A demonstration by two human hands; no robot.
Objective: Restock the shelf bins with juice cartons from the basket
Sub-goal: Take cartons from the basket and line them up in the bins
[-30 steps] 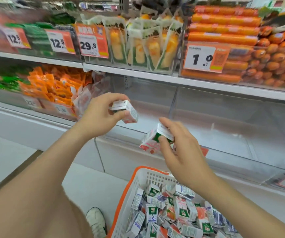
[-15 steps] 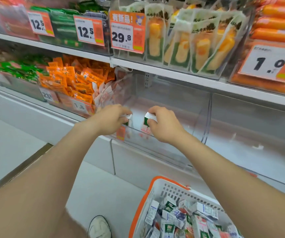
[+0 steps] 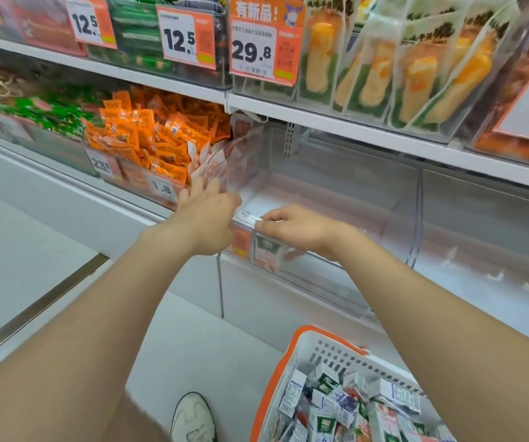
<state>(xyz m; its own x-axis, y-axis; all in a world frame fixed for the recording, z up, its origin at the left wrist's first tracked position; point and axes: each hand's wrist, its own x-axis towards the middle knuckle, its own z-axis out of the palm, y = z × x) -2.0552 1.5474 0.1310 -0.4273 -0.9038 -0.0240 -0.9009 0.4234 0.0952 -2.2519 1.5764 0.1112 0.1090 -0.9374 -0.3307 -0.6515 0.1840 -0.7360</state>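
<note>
Setting a small white-and-green juice carton (image 3: 268, 253) down behind the front wall of the clear plastic shelf bin (image 3: 336, 199), your right hand (image 3: 301, 229) had its fingers (image 3: 264, 224) pinched on the carton's top edge. Your left hand (image 3: 207, 218) reached over the bin's corner; whether its fingers gripped anything I cannot tell. This looked like the placing step. Next you needed to let go and reach below both hands to the orange-rimmed white basket (image 3: 330, 349) of cartons.

left fingers (image 3: 205, 186) blurred, basket (image 3: 307, 349) cropped
</note>
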